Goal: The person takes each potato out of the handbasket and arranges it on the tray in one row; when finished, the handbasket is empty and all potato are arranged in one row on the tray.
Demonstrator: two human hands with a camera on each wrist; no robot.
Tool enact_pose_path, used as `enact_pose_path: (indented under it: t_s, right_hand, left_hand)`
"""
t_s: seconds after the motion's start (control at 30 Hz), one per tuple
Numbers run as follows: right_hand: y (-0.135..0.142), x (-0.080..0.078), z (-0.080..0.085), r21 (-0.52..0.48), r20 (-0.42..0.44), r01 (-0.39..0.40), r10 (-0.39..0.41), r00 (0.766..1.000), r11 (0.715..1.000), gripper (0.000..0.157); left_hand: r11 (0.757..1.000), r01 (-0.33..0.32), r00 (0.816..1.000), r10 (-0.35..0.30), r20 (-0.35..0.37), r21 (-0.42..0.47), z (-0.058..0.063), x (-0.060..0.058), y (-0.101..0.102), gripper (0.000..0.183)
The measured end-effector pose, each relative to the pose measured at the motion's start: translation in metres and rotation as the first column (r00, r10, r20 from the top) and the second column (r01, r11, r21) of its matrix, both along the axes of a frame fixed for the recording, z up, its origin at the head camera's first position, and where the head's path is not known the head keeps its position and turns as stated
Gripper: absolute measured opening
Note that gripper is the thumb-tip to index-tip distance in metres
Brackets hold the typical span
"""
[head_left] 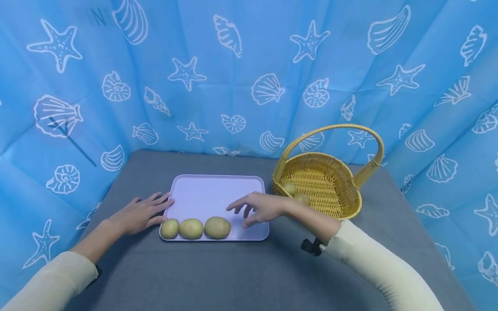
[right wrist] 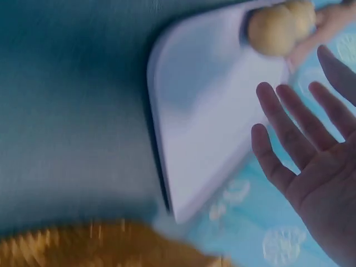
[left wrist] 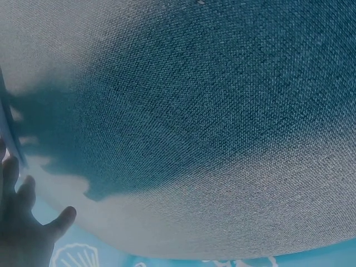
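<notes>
Pale lilac tray (head_left: 210,196) on a grey cloth (head_left: 202,276), three potatoes in a row along its near edge: a small one (head_left: 169,229) in the left corner, a middle one (head_left: 191,229) next to it, a larger one (head_left: 218,228) at the row's right end. Left hand (head_left: 142,212) at the tray's left rim, palm down, fingers spread, gripping nothing; fingertips reach the rim, though firm pressure cannot be told. Right hand (head_left: 262,208) above the tray's right part, fingers loosely bent and apart, nothing held, well clear of the larger potato. Yellow wicker basket (head_left: 348,190) to the right, tall handle arching over it; two potatoes inside at its left, the back one (head_left: 289,188) and the front one (head_left: 301,199), both partly hidden by the near rim. The right forearm passes in front of the basket's near side, so any further contents there cannot be made out. Left wrist view: mostly cloth and shadow, hand cut off at the lower left corner, only a sliver of tray. Right wrist view: blurred, basket a brown smear at the bottom, potatoes overlapping at the top. Both sleeves run out of frame. Blue shell-print curtain (head_left: 241,103) behind.
</notes>
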State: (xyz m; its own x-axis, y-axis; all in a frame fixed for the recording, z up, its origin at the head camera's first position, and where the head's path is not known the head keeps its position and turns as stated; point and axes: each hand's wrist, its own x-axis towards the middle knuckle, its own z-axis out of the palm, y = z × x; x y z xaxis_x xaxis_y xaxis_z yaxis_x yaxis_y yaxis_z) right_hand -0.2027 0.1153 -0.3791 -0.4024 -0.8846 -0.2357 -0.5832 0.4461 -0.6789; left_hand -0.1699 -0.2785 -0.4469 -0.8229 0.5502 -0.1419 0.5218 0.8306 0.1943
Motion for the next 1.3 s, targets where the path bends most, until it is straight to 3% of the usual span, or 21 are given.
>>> enact_pose_path:
  t_s: [0.17,0.27,0.53,0.63,0.8,0.9,1.1,1.3]
  right_hand:
    - [0.041,-0.009,0.028,-0.008,-0.018,0.047,-0.047,0.999,0.999,0.06]
    - [0.067,-0.014,0.041,-0.001,0.013,0.08,-0.08,0.997,0.997,0.059]
    - [0.133,-0.04,0.057,-0.012,0.135,0.101,-0.098,0.986,0.995,0.051]
    - [0.151,-0.051,0.054,-0.019,0.214,0.132,-0.125,0.969,0.991,0.052]
    - [0.171,-0.063,0.035,0.053,0.336,0.204,-0.209,0.918,0.978,0.056]
    - [0.177,-0.067,0.024,0.12,0.362,0.222,-0.251,0.898,0.968,0.057]
    - [0.18,-0.071,0.016,0.221,0.337,0.219,-0.285,0.897,0.95,0.059]
    - [0.176,-0.071,0.014,0.326,0.393,0.281,-0.4,0.828,0.903,0.06]
  left_hand:
    - [1.0,-0.005,1.0,0.005,0.005,0.007,-0.001,-0.001,-0.001,0.065]
    - [1.0,-0.001,1.0,0.001,0.003,0.001,-0.002,-0.001,-0.002,0.065]
    - [1.0,-0.007,1.0,0.007,0.015,-0.001,-0.001,0.0,-0.001,0.066]
    - [1.0,-0.001,1.0,0.001,0.01,0.0,0.0,0.0,-0.001,0.065]
    - [1.0,-0.002,1.0,0.002,0.015,0.001,0.001,-0.001,0.0,0.066]
    - [1.0,-0.002,1.0,0.002,0.022,-0.003,0.002,-0.001,0.001,0.066]
    - [1.0,0.001,1.0,-0.001,0.026,0.0,0.005,0.0,0.002,0.066]
    - [1.0,-0.006,0.999,0.006,0.038,0.006,0.004,0.0,0.001,0.066]
